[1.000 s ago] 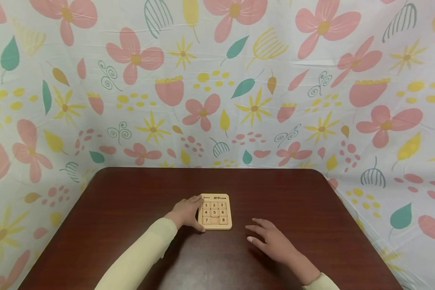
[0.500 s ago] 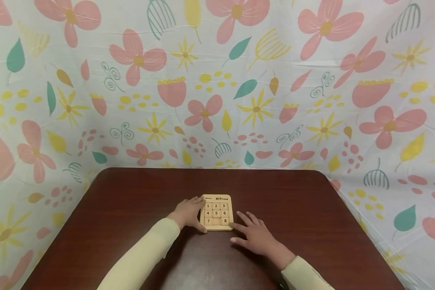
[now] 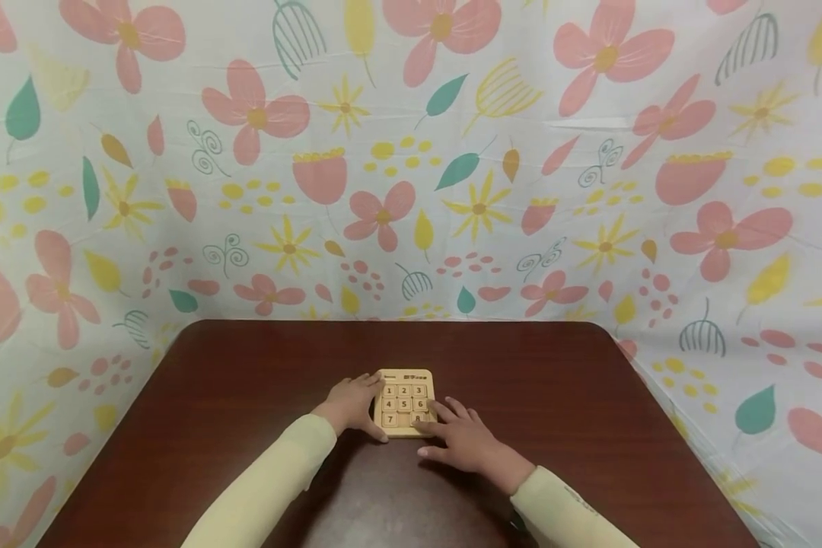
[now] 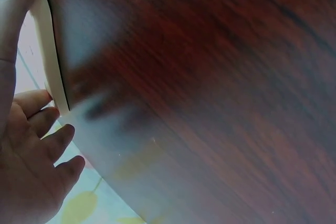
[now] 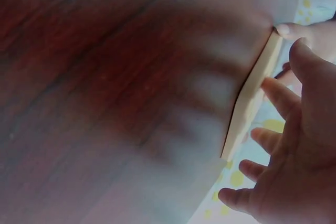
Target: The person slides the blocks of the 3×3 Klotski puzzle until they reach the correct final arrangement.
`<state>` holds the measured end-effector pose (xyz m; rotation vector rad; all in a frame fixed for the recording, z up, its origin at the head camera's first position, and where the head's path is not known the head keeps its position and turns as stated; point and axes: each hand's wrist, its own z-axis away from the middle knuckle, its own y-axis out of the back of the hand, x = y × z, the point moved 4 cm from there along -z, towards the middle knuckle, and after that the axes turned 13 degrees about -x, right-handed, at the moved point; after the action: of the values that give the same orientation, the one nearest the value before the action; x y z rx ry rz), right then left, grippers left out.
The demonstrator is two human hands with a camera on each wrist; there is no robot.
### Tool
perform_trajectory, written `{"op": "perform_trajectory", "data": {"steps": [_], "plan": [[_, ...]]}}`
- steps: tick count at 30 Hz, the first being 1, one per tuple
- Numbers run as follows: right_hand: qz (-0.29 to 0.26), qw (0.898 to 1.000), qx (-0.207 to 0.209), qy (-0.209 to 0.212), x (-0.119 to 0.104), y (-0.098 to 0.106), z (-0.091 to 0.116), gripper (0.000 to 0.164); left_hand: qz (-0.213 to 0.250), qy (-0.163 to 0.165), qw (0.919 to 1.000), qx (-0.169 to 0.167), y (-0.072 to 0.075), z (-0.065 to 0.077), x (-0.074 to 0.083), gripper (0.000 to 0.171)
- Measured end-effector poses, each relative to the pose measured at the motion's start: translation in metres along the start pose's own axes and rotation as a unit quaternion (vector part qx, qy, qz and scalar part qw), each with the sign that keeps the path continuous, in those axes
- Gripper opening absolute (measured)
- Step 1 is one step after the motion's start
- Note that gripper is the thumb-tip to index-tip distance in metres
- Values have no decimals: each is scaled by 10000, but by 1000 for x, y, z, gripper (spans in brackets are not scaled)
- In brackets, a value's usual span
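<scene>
A pale wooden sliding number puzzle (image 3: 395,434) lies flat on the table in the head view. Its tiles, numbered 1 to 8, stand in order, with a gap between the 7 tile (image 3: 390,419) and the 8 tile. My left hand (image 3: 352,403) holds the board's left side, thumb at the lower corner and fingers at the upper one. My right hand (image 3: 469,441) reaches over from the right, index fingertip at the 8 tile (image 3: 418,417), other fingers spread. In the right wrist view that fingertip (image 5: 270,85) meets the board over its pale edge (image 5: 252,90).
The dark red-brown wooden table (image 3: 281,350) has rounded far corners and a glossy surface. Behind it and along both sides hangs a white cloth (image 3: 411,297) printed with pink, yellow and green flowers and leaves.
My right hand has moved left from beside the board until its index fingertip is over the 8 tile. The left hand stays on the board, and the tiles keep their places.
</scene>
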<state>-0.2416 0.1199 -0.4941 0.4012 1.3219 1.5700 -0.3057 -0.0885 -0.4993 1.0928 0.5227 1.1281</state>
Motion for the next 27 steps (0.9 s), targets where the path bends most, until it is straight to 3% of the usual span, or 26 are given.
{"op": "perform_trajectory", "data": {"steps": [7, 18, 27], "plan": [[-91, 9996, -46, -246, 14, 0, 8, 54, -4, -112, 9999, 38, 0, -3, 3, 111], [280, 9992, -144, 260, 8, 3, -1, 53, -23, -36, 10000, -58, 4, 2, 3, 111], [196, 9994, -157, 257, 2, -1, -13, 53, 41, -79, 10000, -26, 3, 3, -2, 111]]}}
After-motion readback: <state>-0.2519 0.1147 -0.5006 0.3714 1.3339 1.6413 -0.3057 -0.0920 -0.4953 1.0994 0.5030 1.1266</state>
